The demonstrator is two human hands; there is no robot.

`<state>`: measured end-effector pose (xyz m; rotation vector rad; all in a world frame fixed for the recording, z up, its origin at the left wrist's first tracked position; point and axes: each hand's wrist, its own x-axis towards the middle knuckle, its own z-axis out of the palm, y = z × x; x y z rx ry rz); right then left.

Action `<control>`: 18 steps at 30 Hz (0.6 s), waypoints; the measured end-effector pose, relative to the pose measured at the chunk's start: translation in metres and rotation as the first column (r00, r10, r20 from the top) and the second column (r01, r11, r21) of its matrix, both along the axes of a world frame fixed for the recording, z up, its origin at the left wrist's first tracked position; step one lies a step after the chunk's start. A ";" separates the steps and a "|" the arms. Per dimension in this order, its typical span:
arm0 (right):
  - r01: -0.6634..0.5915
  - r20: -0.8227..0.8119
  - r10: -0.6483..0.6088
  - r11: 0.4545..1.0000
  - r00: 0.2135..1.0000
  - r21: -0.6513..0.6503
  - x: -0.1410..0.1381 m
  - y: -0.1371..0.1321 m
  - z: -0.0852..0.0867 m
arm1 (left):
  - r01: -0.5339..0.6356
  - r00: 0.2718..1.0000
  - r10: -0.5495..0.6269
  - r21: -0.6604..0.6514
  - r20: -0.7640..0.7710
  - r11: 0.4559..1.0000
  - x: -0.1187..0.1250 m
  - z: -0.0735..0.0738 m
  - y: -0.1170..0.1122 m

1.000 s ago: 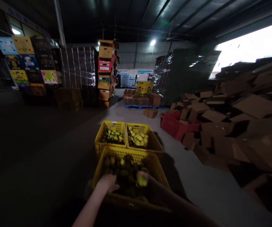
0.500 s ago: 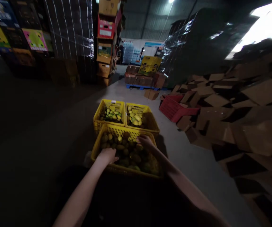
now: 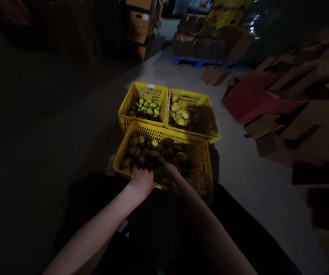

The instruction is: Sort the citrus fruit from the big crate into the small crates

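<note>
A yellow plastic crate (image 3: 164, 133) stands in front of me, holding many dull green and yellow oval fruits (image 3: 154, 153) that look like mangoes. My left hand (image 3: 143, 180) lies at its near rim, fingers curled over the edge. Inside the crate my right hand (image 3: 170, 170) reaches down among the fruits. Its fingers are in shadow, so I cannot see whether a fruit is in them. Behind stand two more yellow crates: the left crate (image 3: 164, 91) has green and yellow fruits (image 3: 150, 109), and the right crate (image 3: 210, 110) holds paler yellow fruits (image 3: 183, 114).
A red crate (image 3: 253, 95) lies tipped among piled cardboard boxes (image 3: 319, 130) on the right. Farther back, a blue pallet (image 3: 199, 62) bears boxes, with a loose cardboard box (image 3: 215, 75) before it. Stacked cartons (image 3: 138, 25) rise at the back. Grey floor (image 3: 239, 172) shows beside the crates.
The view has tilted down. My right hand has moved from the crate's far right side toward its near middle. My left hand has drawn back to the near rim.
</note>
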<state>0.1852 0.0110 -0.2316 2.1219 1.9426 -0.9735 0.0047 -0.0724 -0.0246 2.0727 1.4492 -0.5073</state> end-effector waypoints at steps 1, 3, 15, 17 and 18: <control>0.007 -0.013 -0.007 1.000 1.000 0.014 -0.004 0.009 -0.008 | -0.003 1.000 0.003 -0.020 0.017 1.000 0.002 -0.003 0.001; 0.032 -0.021 -0.031 0.999 0.999 0.036 -0.010 0.030 -0.024 | -0.025 0.999 0.027 -0.077 0.034 0.997 0.006 -0.009 0.004; -0.023 0.061 0.017 0.995 0.998 0.101 -0.010 0.045 -0.071 | -0.100 0.992 0.090 -0.111 -0.091 0.989 0.007 -0.011 0.019; -0.029 0.091 0.020 0.995 0.996 0.094 -0.009 0.040 -0.066 | -0.094 0.991 0.082 -0.116 -0.104 0.989 0.008 -0.009 0.017; -0.029 0.102 0.020 0.996 0.995 0.086 -0.008 0.038 -0.062 | -0.093 0.992 0.083 -0.105 -0.098 0.990 0.008 -0.008 0.016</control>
